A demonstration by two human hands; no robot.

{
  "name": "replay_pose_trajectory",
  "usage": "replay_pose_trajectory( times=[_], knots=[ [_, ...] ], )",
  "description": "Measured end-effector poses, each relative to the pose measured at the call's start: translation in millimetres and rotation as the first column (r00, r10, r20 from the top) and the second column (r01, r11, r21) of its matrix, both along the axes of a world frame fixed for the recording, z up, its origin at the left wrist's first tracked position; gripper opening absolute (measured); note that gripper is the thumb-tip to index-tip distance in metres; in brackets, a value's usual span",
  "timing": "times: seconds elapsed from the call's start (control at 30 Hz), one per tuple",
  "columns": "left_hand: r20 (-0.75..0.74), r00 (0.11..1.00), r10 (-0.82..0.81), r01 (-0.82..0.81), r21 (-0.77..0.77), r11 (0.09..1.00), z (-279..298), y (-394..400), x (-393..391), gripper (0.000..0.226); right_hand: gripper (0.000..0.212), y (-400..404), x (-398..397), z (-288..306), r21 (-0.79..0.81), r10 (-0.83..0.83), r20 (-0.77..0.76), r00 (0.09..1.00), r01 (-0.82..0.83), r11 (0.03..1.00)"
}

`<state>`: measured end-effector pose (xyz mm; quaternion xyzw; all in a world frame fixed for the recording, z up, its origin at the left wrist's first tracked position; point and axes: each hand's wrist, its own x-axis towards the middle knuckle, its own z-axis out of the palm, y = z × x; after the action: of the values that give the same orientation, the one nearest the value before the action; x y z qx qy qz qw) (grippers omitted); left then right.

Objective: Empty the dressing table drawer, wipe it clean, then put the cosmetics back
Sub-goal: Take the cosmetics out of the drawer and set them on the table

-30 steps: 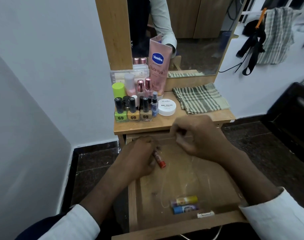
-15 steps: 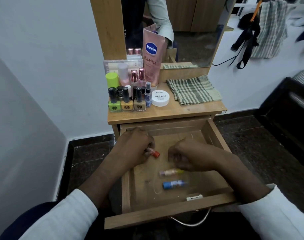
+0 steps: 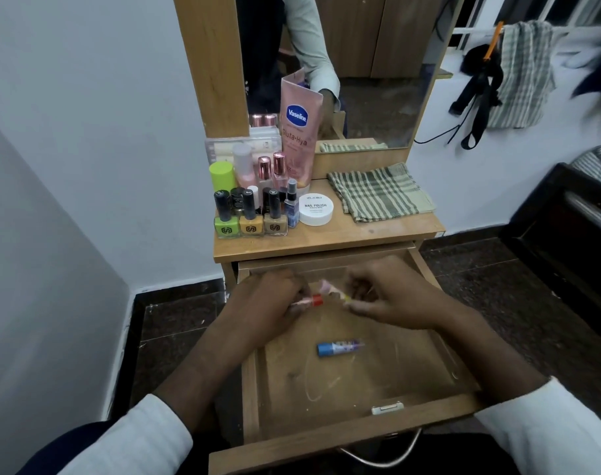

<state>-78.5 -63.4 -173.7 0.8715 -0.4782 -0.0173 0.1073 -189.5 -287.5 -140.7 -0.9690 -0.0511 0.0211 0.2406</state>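
The wooden drawer (image 3: 347,430) is pulled out below the dressing table top (image 3: 360,234). My left hand (image 3: 268,303) is over its far left part, closed on a red-capped lip balm (image 3: 312,299). My right hand (image 3: 395,296) is beside it, fingers pinched on a pink-and-yellow lip balm (image 3: 333,291) lifted off the drawer floor. A blue lip balm (image 3: 340,347) lies on its side in the middle of the drawer. Nail polish bottles (image 3: 251,221), a white nail polish remover tub (image 3: 316,209) and a pink Vaseline tube (image 3: 297,132) stand on the table top.
A folded green checked cloth (image 3: 381,193) lies on the right of the table top. A mirror (image 3: 360,63) rises behind. A small white latch (image 3: 388,408) sits at the drawer's front wall. White walls close in on the left; dark furniture (image 3: 566,234) stands right.
My right hand has picked the pink-and-yellow lip balm off the drawer floor and raised it toward the left hand. The blue lip balm stays in the drawer.
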Motion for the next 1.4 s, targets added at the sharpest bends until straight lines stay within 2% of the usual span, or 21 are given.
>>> replay_pose_trajectory(
  times=[0.07,0.13,0.23,0.3,0.4,0.5,0.57,0.73,0.87,0.97,1.03,1.1,1.2,1.3,1.4],
  knots=[
    [-0.023,1.000,-0.002,0.002,-0.025,1.000,-1.4,-0.8,0.9,0.036,0.018,0.9,-2.9,14.1,0.281,-0.128,0.144,0.981,0.083,0.956],
    [-0.057,0.998,-0.003,0.000,-0.054,0.999,-3.1,-2.3,2.1,0.038,0.018,9.7,1.9,22.7,0.487,-0.254,0.236,0.938,0.112,0.866],
    [-0.123,0.992,0.001,-0.011,-0.080,0.997,-4.7,-4.8,4.8,0.039,0.019,20.5,22.5,29.9,0.657,-0.405,0.294,0.866,0.125,0.744],
    [-0.167,0.986,0.010,-0.027,-0.103,0.994,-4.4,-6.2,5.5,0.037,0.018,22.3,40.7,34.1,0.704,-0.494,0.317,0.810,0.148,0.694],
    [-0.225,0.974,0.036,-0.078,-0.179,0.981,-1.1,-4.8,3.1,0.031,0.021,20.8,70.8,39.3,0.628,-0.541,0.419,0.729,0.198,0.752],
    [-0.299,0.954,0.034,-0.124,-0.285,0.951,1.3,-0.6,1.2,0.027,0.023,21.3,94.8,36.5,0.443,-0.490,0.540,0.684,0.264,0.857],
    [-0.329,0.944,0.029,-0.140,-0.320,0.937,1.5,1.4,1.1,0.027,0.025,21.4,104.8,30.7,0.326,-0.465,0.572,0.676,0.333,0.885],
    [-0.332,0.943,0.001,-0.128,-0.360,0.924,2.4,4.1,0.4,0.021,0.025,20.1,116.0,22.8,0.267,-0.456,0.565,0.687,0.371,0.889],
    [-0.280,0.960,0.025,-0.128,-0.357,0.925,2.8,6.2,-0.6,0.027,0.021,20.8,115.2,21.8,0.238,-0.434,0.571,0.697,0.365,0.900],
    [-0.299,0.954,-0.013,-0.115,-0.407,0.906,4.2,6.1,-1.4,0.027,0.022,21.9,98.8,27.0,0.185,-0.414,0.659,0.628,0.399,0.898],
    [-0.305,0.952,-0.030,-0.116,-0.448,0.886,4.5,6.3,-1.6,0.032,0.013,29.1,74.5,31.7,0.173,-0.350,0.730,0.587,0.336,0.926],
    [-0.317,0.948,-0.025,-0.138,-0.482,0.865,6.2,6.0,-2.0,0.037,0.010,38.2,45.8,27.6,0.123,-0.248,0.694,0.676,0.227,0.966],
    [-0.362,0.931,-0.054,-0.176,-0.572,0.801,10.7,4.1,-3.3,0.040,0.018,43.6,16.3,15.6,0.116,-0.180,0.480,0.859,0.141,0.983],
    [-0.406,0.912,-0.055,-0.242,-0.643,0.727,13.2,0.9,-5.8,0.049,0.014,47.2,7.6,8.3,0.216,-0.210,0.356,0.911,0.138,0.967],
    [-0.369,0.929,-0.019,-0.248,-0.660,0.709,14.8,-3.1,-8.6,0.054,0.014,52.5,6.4,7.9,0.347,-0.254,0.282,0.925,0.149,0.926]
  ],
)
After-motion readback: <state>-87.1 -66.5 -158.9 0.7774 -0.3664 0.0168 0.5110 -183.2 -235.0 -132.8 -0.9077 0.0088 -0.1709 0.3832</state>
